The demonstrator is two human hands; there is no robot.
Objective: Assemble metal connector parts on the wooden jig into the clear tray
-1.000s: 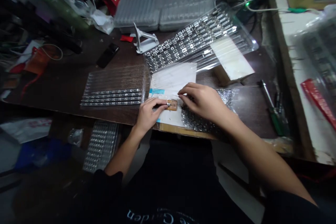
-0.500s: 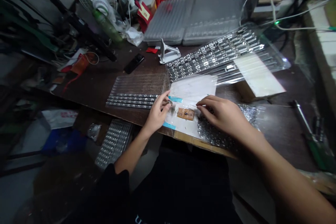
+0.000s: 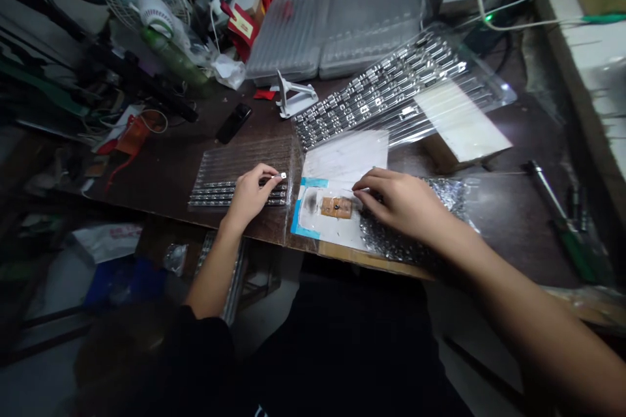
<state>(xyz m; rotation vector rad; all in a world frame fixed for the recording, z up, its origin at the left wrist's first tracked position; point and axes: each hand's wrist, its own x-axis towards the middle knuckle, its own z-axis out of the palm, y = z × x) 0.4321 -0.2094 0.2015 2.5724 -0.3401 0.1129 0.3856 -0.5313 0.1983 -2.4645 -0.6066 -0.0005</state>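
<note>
My left hand (image 3: 248, 198) is over the near part of a clear ribbed tray (image 3: 229, 159). Its thumb and fingers pinch a small shiny metal piece (image 3: 282, 176); the exact kind does not show. Rows of similar metal pieces (image 3: 212, 194) lie in the tray's near grooves. My right hand (image 3: 391, 195) is closed in a pinch above a white sheet, and what its fingertips hold is too small to make out. Just left of it, a brown block (image 3: 336, 207) with a small dark part at its middle lies on the white sheet (image 3: 337, 234) edged with blue tape.
A bag of small metal parts (image 3: 391, 238) lies beneath my right hand. Behind are a larger filled tray (image 3: 362, 101), a white-topped block (image 3: 462, 120), a white stand (image 3: 296, 98) and a phone (image 3: 233, 122). A green-handled tool (image 3: 572, 247) lies at right.
My left hand has moved left from beside the brown block to the clear tray, carrying the small metal piece. My right hand stays pinched beside the block. The camera view has shifted slightly.
</note>
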